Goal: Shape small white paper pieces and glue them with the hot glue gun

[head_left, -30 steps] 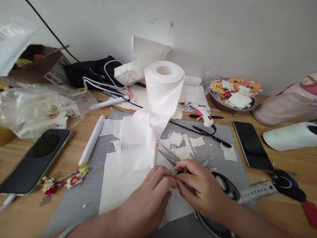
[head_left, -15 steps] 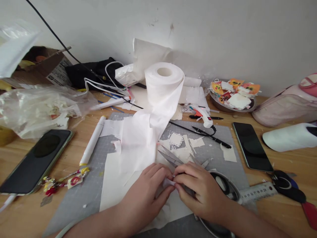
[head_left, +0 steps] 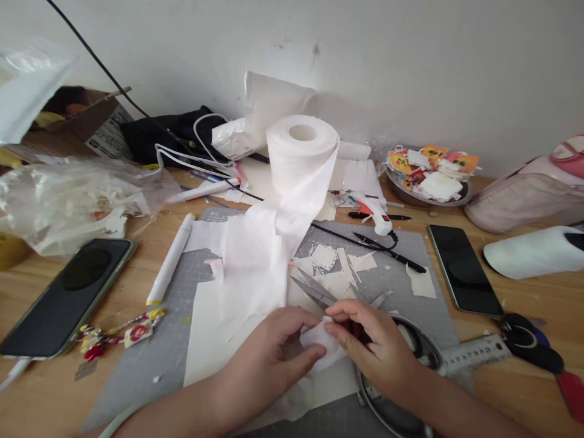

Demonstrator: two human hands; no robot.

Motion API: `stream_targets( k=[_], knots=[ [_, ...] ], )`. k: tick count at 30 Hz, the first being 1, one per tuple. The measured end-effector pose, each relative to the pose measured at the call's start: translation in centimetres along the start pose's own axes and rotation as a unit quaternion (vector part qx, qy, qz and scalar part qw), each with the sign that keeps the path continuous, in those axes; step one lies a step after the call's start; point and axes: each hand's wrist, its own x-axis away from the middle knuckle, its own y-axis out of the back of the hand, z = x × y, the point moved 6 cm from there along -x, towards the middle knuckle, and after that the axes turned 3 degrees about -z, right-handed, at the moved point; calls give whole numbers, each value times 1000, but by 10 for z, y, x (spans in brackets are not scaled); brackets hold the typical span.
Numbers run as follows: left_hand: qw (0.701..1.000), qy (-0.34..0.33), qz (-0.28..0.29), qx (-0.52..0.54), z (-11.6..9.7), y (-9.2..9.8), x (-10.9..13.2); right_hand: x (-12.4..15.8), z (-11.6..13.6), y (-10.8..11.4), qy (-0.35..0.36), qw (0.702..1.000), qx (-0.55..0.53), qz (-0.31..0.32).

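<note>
A small piece of thin white tissue (head_left: pixel 317 336) is between my two hands, above a cream sheet of paper (head_left: pixel 205 328). My left hand (head_left: pixel 278 350) curls round its left side, thumb and fingers against it. With thumb and index finger, my right hand (head_left: pixel 369 340) pinches its upper right edge. Scissors (head_left: pixel 314 292) lie beside my right hand, blades pointing up and left, the handles partly hidden by the hand. Just beyond stands a white tissue roll (head_left: pixel 301 158), its loose end spread toward me over the grey cutting mat (head_left: pixel 150 359).
Paper scraps (head_left: pixel 323 257), black pens (head_left: pixel 410 263) and a white glue gun (head_left: pixel 376 213) lie behind the hands. To the right are a phone (head_left: pixel 464 267), a steel ruler (head_left: pixel 477 353) and a bowl (head_left: pixel 465 198) of cut-outs. A marker (head_left: pixel 171 258) and another phone (head_left: pixel 68 298) lie left.
My hands have moved slightly apart at the fingertips, and more of the tissue piece now shows, opened out between them. My right hand has tilted up. The roll and scissors stay put.
</note>
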Motion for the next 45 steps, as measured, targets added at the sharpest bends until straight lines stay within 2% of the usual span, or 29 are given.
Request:
stream_targets(
  k=[2, 7, 10, 15, 19, 27, 30, 36, 42, 45],
  knots=[
    [1000, 8, 6, 8, 1, -2, 0, -1, 3, -1, 12, 1000, -3, 15],
    [984, 63, -38, 164, 5, 1, 1, 0, 6, -2, 22, 999, 19, 29],
    [981, 50, -59, 178, 5, 4, 1, 1, 3, -2, 30, 999, 30, 21],
    [987, 2, -18, 161, 2, -1, 0, 3, 5, -1, 56, 998, 26, 13],
    [987, 31, 7, 158, 4, -5, 0, 4, 10, -1, 78, 996, 30, 21],
    [977, 76, -1, 201, 5, -4, 2, 1, 3, 3, 17, 1000, 3, -10],
    [972, 84, -20, 217, 5, -2, 0, 0, 1, 4, -7, 1000, 0, -19],
    [938, 84, -62, 332, 6, 1, -3, -1, 3, 1, -12, 1000, 8, -3],
    [964, 102, -46, 242, 5, 1, -2, 0, 3, 2, -13, 1000, 1, -9],
    [966, 96, -53, 235, 4, 2, -1, 0, 3, 3, -15, 1000, 2, -10]
  ],
)
